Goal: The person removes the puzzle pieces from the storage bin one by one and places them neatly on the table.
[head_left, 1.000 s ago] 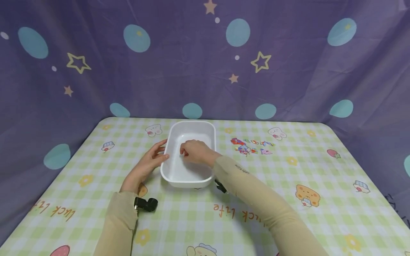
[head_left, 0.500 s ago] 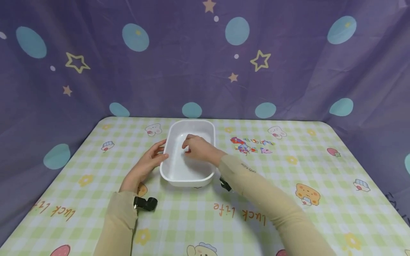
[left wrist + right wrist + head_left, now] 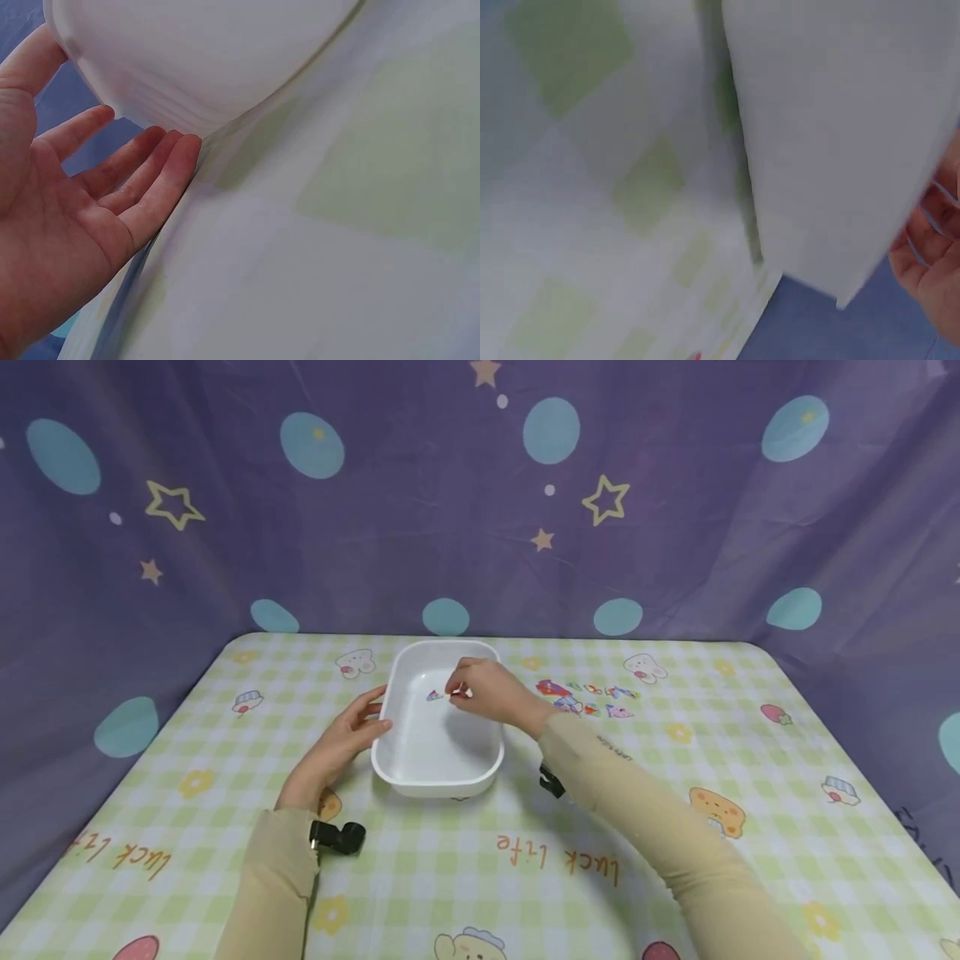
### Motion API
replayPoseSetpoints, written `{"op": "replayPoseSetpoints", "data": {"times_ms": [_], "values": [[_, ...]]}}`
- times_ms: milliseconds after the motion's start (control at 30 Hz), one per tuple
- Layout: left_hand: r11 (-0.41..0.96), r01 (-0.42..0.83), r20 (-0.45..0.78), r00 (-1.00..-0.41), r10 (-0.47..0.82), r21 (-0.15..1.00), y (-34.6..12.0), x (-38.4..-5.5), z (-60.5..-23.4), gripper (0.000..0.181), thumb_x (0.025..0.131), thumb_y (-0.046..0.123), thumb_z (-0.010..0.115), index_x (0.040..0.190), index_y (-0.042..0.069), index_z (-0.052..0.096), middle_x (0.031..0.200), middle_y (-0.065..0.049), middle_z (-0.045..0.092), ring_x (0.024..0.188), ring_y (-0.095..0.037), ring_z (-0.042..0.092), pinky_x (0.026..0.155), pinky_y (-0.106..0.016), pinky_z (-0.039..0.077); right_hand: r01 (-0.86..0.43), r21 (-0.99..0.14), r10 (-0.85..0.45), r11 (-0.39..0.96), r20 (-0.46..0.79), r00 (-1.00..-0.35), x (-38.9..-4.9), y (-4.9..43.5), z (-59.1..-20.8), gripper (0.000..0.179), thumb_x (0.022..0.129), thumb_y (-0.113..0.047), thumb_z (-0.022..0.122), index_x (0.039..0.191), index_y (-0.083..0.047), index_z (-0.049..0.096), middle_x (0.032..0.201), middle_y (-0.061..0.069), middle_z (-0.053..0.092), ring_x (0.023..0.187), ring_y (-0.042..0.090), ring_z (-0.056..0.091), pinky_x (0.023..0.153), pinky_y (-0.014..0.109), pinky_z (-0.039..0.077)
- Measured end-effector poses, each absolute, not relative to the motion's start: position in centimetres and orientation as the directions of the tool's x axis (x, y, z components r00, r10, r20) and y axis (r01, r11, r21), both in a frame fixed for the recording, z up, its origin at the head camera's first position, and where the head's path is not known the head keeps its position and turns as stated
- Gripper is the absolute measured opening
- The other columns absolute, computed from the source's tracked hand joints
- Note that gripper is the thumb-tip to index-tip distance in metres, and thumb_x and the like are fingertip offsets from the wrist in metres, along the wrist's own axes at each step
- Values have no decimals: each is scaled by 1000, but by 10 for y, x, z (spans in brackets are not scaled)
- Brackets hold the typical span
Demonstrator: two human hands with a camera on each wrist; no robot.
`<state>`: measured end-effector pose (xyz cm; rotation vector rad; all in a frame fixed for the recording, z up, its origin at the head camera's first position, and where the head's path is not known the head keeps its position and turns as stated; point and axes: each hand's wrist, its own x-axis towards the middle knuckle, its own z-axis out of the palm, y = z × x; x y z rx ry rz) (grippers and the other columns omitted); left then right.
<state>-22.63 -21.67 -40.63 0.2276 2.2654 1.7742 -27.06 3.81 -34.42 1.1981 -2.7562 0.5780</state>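
Note:
A white rectangular tub (image 3: 438, 752) stands on the table in the head view. My left hand (image 3: 348, 735) rests against its left side, thumb at the rim and fingers along the outer wall. In the left wrist view those fingers (image 3: 169, 169) are loosely spread and touch the wall. Over the right part of the tub, my right hand (image 3: 487, 689) pinches a small reddish piece (image 3: 457, 695), mostly hidden by the fingertips. A small colourful cut-out (image 3: 435, 695) lies on the tub floor just left of it. In the right wrist view, the tub wall (image 3: 840, 135) partly hides my right hand (image 3: 930, 247).
Several small, flat, colourful cut-outs (image 3: 618, 712) lie right of the tub, some behind the right wrist. A green checked cloth (image 3: 420, 868) with printed figures covers the table (image 3: 225, 860). A purple patterned curtain (image 3: 420, 527) hangs behind it.
My right hand has moved up and to the right inside the tub, uncovering the small cut-out on its floor. My left hand has kept its place.

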Motion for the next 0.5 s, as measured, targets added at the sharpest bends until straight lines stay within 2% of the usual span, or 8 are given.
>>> {"op": "replayPoseSetpoints", "data": {"times_ms": [233,500], "values": [[259,-33,-105,-957,270,965,-218,-226,-405,65,90,25,57,145,25,22,138,-16,35,118,-31,44,93,-39,41,-714,-282,-663,641,267,-699,-274,61,-339,15,84,-15,60,94,-11,71,88,0,62,79,10,61,71,23,48],[260,-44,-114,-959,261,965,-216,-226,-406,66,89,25,57,145,25,21,138,-16,34,120,-33,42,95,-41,40,-644,-302,-585,703,268,-765,-273,93,-341,14,84,-18,64,94,-11,70,86,0,62,76,11,59,67,25,48]]}}
